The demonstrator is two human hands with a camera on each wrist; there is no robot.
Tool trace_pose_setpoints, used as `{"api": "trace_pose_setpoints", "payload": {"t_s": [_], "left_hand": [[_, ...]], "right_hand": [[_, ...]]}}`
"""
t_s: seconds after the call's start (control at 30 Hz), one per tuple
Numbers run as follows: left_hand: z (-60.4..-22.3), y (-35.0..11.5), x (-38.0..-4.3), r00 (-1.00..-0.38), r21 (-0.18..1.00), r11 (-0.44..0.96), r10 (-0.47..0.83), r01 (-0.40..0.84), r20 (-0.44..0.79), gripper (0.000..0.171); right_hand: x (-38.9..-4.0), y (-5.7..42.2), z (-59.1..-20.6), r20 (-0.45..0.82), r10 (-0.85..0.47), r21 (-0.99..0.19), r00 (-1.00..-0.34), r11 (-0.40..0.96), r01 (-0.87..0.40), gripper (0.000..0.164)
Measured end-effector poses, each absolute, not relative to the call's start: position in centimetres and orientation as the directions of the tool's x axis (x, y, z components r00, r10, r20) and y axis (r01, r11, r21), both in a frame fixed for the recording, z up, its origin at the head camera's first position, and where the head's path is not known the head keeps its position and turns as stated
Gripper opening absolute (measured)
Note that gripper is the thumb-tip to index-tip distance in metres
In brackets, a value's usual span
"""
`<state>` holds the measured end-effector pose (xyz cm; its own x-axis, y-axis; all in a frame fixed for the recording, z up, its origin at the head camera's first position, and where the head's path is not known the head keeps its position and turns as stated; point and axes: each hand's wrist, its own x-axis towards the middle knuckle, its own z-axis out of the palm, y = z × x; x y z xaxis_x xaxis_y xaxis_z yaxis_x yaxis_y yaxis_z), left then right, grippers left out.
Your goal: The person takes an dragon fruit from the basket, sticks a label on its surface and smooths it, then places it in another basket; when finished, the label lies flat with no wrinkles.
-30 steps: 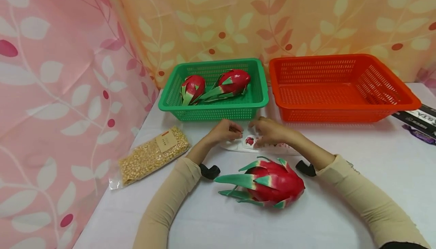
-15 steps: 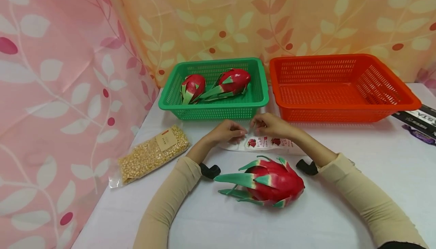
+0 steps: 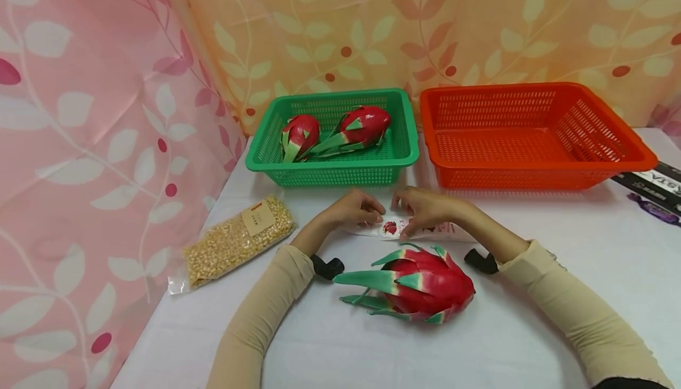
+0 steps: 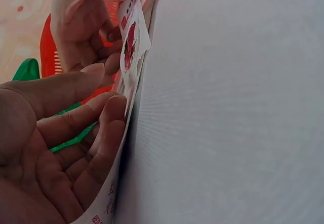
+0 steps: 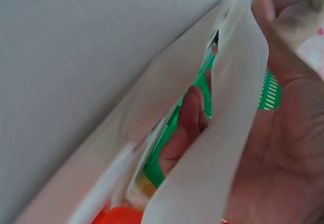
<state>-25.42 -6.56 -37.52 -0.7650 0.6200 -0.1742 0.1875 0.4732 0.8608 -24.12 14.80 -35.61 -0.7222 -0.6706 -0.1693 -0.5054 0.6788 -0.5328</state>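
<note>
**One label (image 3: 390, 227) between left hand (image 3: 355, 207) and right hand (image 3: 428, 206), beyond the dragon fruit (image 3: 433, 287)**

The dragon fruit lies on its side on the white cloth (image 3: 340, 353), long axis running left to right, leafy tips left, rounded end right. Just beyond it, roughly parallel, runs the strip of labels (image 3: 456, 233). The one label shows in the gap between the hands, beyond the leafy half of the dragon fruit. The right hand is the nearer to it, thumb just past its far-side leaves. Both hands touch the strip of labels; on each, thumb and forefinger stand apart in the head view, but whether other fingers pinch the strip I cannot tell.
</note>
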Motion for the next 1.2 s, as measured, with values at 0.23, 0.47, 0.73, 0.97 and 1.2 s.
{"api": "trace_pose_setpoints", "payload": {"t_s": [0.23, 0.47, 0.73, 0.97, 1.2], "left_hand": [[-37.2, -6.6, -25.1, -0.736, 0.848, 0.467, 0.661, 0.249, -0.148, 0.021], [-37.5, -6.7, -25.4, -0.754, 0.856, 0.475, 0.633, 0.204, -0.172, 0.015], [-37.0, -7.0, -25.6, -0.749, 0.940, 0.334, 0.639, 0.065, -0.175, 0.016], [-36.4, -7.4, -25.9, -0.740, 0.975, 0.223, 0.655, -0.002, -0.151, 0.019], [-36.2, -7.5, -25.8, -0.728, 0.982, 0.184, 0.668, -0.043, -0.157, 0.012]], "right_hand": [[-24.0, 14.5, -35.8, -0.115, -0.719, -0.517, -0.685, 0.632, -0.578, 0.039], [-24.7, 14.5, -36.0, 0.072, -0.726, -0.513, -0.683, 0.561, -0.650, 0.014], [-25.1, 14.9, -35.8, 0.105, -0.727, -0.697, -0.678, 0.432, -0.572, 0.014], [-24.5, 14.9, -34.9, 0.189, -0.728, -0.718, -0.659, 0.355, -0.599, 0.019], [-24.1, 14.8, -34.7, 0.235, -0.720, -0.724, -0.653, 0.318, -0.612, 0.021]]}}
